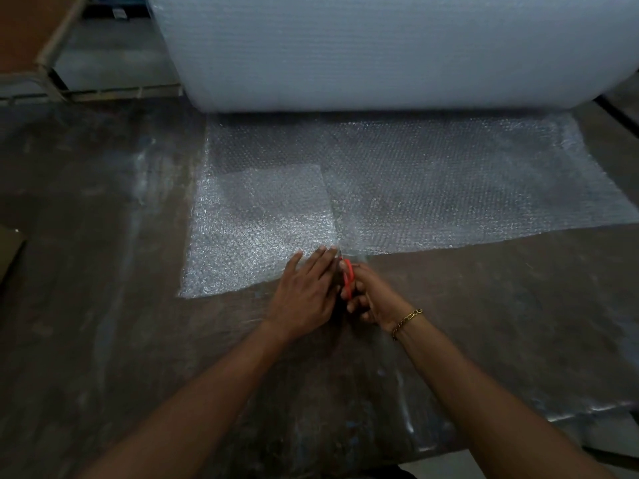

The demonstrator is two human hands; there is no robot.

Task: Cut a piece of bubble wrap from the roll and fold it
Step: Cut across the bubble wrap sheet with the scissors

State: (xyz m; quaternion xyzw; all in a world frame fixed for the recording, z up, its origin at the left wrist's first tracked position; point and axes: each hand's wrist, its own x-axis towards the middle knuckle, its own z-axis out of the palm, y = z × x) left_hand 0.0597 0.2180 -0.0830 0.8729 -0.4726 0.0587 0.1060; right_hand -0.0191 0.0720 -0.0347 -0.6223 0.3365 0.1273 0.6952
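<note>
A big white roll of bubble wrap (380,46) lies across the back of the dark floor. Its loose sheet (449,188) spreads flat toward me. On the left of the sheet lies a brighter, doubled patch of wrap (256,229), its right edge along a straight line running away from me. My left hand (304,292) rests flat, fingers apart, on the near corner of that patch. My right hand (370,299), with a gold chain at the wrist, grips red-handled scissors (347,278) at the sheet's near edge, right beside the left hand. The blades are hidden.
A brown board and a metal frame (48,57) stand at the back left. A flat cardboard corner (10,250) pokes in at the left edge. The worn dark floor (103,305) extends all around the sheet, and a step edge (605,426) shows at the lower right.
</note>
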